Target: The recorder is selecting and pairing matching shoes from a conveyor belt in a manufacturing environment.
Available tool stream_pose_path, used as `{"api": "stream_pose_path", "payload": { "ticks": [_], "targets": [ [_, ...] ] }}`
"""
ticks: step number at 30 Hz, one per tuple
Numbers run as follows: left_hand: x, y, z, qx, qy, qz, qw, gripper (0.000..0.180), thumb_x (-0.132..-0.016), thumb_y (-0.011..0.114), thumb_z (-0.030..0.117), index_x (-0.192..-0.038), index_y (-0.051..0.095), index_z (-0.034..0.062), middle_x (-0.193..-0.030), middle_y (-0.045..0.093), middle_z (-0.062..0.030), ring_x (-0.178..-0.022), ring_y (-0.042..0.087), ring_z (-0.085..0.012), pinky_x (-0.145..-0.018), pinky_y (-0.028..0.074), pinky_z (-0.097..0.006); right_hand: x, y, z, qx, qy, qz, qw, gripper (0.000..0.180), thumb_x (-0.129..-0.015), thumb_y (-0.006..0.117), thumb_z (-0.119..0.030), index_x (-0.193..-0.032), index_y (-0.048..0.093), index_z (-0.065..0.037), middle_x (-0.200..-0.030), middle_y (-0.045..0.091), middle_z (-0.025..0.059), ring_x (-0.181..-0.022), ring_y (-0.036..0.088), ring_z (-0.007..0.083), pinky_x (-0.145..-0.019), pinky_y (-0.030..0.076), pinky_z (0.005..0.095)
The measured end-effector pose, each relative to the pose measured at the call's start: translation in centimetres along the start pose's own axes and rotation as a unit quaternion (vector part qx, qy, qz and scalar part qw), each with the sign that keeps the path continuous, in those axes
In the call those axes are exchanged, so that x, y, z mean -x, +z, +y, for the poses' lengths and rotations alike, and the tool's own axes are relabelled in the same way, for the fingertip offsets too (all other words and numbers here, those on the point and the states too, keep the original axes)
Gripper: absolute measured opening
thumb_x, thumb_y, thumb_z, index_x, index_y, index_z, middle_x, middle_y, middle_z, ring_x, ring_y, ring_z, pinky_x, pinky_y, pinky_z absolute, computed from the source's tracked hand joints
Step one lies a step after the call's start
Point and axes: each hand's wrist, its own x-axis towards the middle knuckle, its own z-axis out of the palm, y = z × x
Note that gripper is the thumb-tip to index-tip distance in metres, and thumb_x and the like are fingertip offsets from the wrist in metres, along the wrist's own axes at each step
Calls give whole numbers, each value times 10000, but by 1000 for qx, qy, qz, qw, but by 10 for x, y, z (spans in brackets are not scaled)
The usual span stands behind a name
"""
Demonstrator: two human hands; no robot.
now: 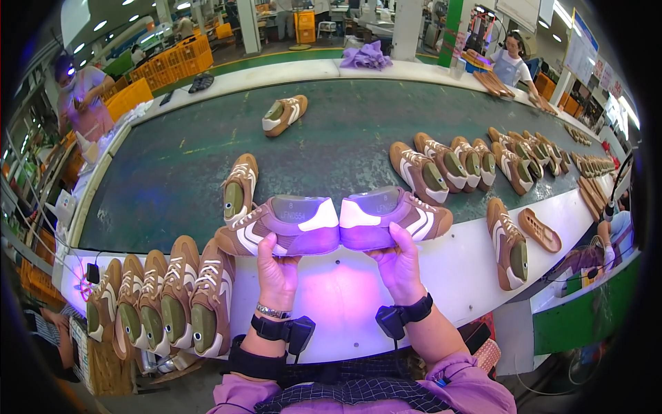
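Observation:
My left hand grips a brown sneaker by its sole, thumb against the side. My right hand holds a matching sneaker the same way. Both shoes are raised over the white ledge, lying on their sides with white heel patches almost touching and toes pointing outward. Each has a green shoe last inside and white wavy side stripes. Purple light falls on the shoes and on the ledge below them. Just behind the left shoe, another sneaker rests on the green belt.
A row of laced sneakers stands at left on the ledge. Several more sneakers line the green conveyor belt at right. One sneaker and a loose sole lie right of my hands. Co-workers stand around the belt.

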Motion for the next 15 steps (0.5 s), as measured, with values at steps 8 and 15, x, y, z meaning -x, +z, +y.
{"api": "stream_pose_path", "payload": {
  "ticks": [8,15],
  "targets": [
    [1,3,1,-5,3,2,1000,463,-841,594,240,-1248,462,63,-1170,570,-76,-1056,580,-214,-871,532,-379,-1,4,-2,6,3,4,1000,335,-898,550,-283,-1116,551,-29,-960,655,78,-791,642,156,-646,519,264],
    [2,1,0,-3,9,2,1000,442,-839,595,235,-1232,477,71,-1147,582,-65,-1025,591,-202,-862,521,-372,1,-1,1,22,-1,-13,1000,346,-899,540,-301,-1116,557,-32,-969,655,73,-816,644,164,-684,518,285]
  ]
}}
